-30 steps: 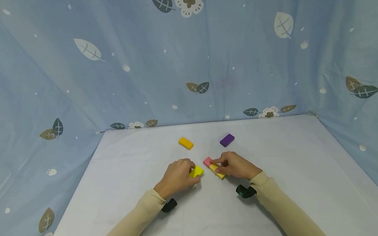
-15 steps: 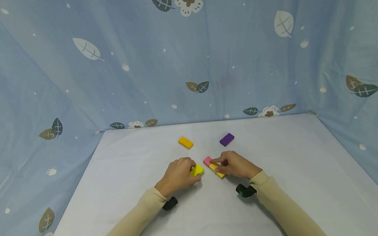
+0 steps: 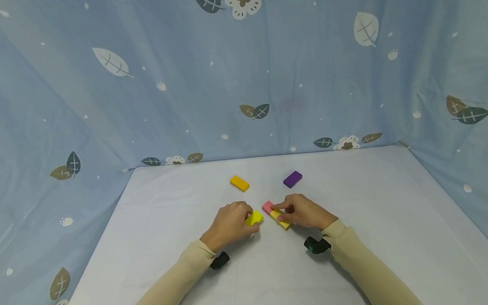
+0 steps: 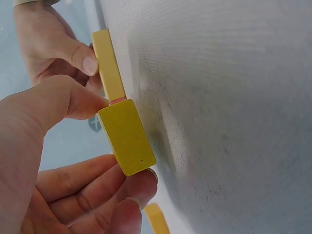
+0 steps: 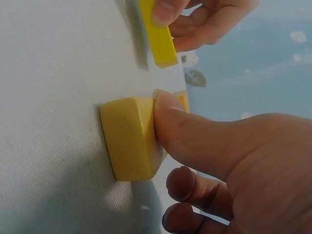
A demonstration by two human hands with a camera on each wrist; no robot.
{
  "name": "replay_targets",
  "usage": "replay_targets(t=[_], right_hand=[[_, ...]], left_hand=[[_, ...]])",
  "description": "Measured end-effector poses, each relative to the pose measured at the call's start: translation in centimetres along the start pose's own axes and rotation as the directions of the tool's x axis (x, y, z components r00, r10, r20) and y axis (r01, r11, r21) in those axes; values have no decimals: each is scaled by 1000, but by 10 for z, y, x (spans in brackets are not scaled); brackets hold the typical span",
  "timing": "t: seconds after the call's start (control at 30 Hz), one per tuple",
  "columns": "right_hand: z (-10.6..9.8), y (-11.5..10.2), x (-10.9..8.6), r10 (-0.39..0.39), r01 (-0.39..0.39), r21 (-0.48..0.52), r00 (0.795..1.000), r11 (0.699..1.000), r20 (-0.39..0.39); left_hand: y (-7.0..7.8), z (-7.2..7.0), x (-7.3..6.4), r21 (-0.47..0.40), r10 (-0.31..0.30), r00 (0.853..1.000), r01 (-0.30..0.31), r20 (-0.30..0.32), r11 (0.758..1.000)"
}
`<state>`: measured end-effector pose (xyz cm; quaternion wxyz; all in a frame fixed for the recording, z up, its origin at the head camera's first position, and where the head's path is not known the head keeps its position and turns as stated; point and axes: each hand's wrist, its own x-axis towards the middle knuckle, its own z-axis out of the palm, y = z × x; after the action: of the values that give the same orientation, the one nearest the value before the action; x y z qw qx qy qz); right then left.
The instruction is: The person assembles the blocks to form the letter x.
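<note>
A bright yellow block [image 3: 255, 218] is pinched between the thumb and fingers of my left hand [image 3: 229, 225]. In the left wrist view its broad face is turned to the camera, tilted, close over the cloth. To its right, a pale yellow block [image 3: 284, 224] lies end to end with a pink block [image 3: 267, 207] in one slanted row on the table. My right hand [image 3: 307, 213] holds the pale yellow block, thumb on its surface and index fingertip near the join with the pink one. The right wrist view shows the other fingers curled beside it.
Farther back on the white cloth-covered table [image 3: 179, 195] lie an orange-yellow block [image 3: 239, 183] on the left and a purple block [image 3: 292, 179] on the right. A blue patterned curtain [image 3: 179, 81] stands behind. A dark wrist camera [image 3: 317, 245] hangs under each forearm.
My left hand has shifted very slightly right and away from me with the bright yellow block. The right hand stays in place, and the head view has tilted a touch.
</note>
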<state>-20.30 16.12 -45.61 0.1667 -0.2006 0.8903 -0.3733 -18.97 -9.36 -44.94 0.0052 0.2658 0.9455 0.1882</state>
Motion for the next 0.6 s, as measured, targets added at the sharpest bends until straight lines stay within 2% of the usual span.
replay_targets(t=[0.2,0.6], right_hand=[[0,-4,0,50,-50,-7,999,999,-7],[-1,-1,0,12,-12,11,1000,1000,-5]], left_hand=[[0,0,2,-8,2,1000,-2,12,1000],[0,1,3,-9,-9,1000,9,26,1000]])
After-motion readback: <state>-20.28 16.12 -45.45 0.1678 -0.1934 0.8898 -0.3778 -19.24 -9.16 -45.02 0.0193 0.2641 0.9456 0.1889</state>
